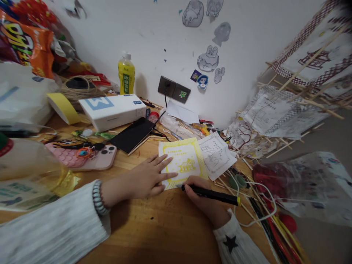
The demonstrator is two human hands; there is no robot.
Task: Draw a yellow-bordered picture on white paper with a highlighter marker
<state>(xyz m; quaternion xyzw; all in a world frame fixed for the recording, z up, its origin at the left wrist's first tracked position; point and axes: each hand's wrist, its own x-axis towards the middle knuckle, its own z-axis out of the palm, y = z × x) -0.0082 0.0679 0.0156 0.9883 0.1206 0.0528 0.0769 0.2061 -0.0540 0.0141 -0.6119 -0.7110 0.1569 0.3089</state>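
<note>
A white sheet of paper (pixel 176 165) with a yellow border, yellow lettering and a small yellow building lies on the wooden table. My left hand (pixel 147 176) rests flat with spread fingers on its left side. In my right hand (pixel 199 196) is a black marker (pixel 217 193) with a yellow end, gripped between thumb and fingers. Its tip meets the paper's lower edge, where short yellow strokes show. Partly tucked behind the yellow sheet is a second paper (pixel 216 156) with black line drawings.
A black phone (pixel 133 135), a pink phone (pixel 82 157) and a white box (pixel 112 110) lie at the left. A large plastic bottle (pixel 24 172) stands nearest. Thin sticks, a white cable (pixel 271 194) and a plastic bag (pixel 308 187) crowd the right, below stick-framed paper panels (pixel 275 110).
</note>
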